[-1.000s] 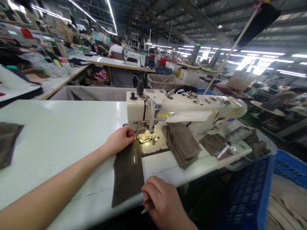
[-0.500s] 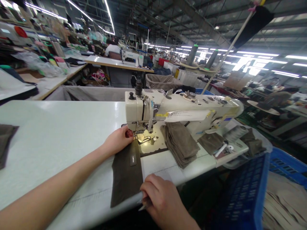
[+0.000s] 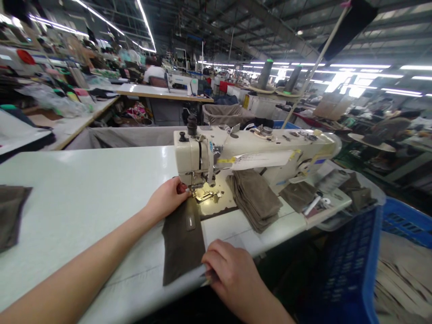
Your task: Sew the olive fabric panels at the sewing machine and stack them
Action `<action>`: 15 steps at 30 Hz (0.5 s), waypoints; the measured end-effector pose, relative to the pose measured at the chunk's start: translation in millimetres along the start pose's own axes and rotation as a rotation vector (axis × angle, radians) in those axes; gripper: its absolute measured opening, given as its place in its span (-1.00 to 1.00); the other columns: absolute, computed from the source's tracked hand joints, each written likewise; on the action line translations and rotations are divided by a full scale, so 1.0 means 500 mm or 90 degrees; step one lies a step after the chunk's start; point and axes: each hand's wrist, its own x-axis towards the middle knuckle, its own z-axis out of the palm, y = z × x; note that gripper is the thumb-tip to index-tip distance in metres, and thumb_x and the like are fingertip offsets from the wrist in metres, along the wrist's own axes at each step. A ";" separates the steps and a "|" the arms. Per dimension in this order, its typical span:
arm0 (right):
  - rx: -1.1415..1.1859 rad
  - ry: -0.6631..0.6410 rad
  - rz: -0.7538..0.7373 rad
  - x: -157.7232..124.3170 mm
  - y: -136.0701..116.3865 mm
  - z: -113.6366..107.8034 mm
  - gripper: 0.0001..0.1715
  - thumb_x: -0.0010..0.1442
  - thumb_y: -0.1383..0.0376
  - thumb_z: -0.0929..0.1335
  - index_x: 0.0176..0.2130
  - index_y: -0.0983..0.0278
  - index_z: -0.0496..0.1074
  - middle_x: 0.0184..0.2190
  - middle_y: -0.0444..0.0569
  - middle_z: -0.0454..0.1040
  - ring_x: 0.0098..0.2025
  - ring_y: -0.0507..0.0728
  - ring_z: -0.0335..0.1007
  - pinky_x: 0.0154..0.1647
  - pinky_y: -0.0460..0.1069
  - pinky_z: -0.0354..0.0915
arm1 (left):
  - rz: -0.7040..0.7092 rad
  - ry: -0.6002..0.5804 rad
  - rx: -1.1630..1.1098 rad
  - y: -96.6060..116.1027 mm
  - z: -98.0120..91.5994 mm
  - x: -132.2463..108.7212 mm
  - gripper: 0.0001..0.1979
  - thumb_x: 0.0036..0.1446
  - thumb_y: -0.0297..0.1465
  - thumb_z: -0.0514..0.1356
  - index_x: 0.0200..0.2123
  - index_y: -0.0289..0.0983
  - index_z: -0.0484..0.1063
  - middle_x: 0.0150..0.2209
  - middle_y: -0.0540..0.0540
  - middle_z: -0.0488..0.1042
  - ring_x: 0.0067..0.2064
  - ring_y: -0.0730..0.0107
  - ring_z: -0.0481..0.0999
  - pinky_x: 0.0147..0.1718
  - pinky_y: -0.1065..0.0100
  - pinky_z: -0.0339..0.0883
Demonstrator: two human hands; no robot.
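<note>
A dark olive-brown fabric piece (image 3: 182, 245) with a small label (image 3: 191, 222) lies flat on the table, its far end under the head of the sewing machine (image 3: 191, 157). Beside the presser foot (image 3: 195, 193), my left hand (image 3: 168, 195) pinches the fabric's far left edge between thumb and fingers. My right hand (image 3: 231, 270) is closed at the table's front edge, close to the fabric's lower right side. Something small with a pale, pointed tip shows under its fingers, mostly hidden.
A stack of brown fabric pieces (image 3: 254, 198) lies right of the needle area. Another brown piece (image 3: 13, 216) is at the far left. A blue plastic crate (image 3: 367, 265) stands at the right, below table height. A person (image 3: 154, 72) sits farther back.
The fabric's near end has swung slightly right, and its label sits a bit closer to the presser foot. My right hand has shifted slightly right; my left hand keeps its pinch.
</note>
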 end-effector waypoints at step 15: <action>0.025 0.017 -0.044 -0.050 0.011 0.004 -0.40 0.14 0.54 0.33 0.16 0.25 0.37 0.10 0.05 0.50 -0.08 0.21 0.48 -0.21 0.03 0.38 | 0.587 0.108 0.209 0.029 0.026 -0.329 -0.55 0.26 -0.58 0.00 0.14 -0.28 0.48 0.07 -0.11 0.59 0.06 0.22 0.53 -0.05 0.31 0.49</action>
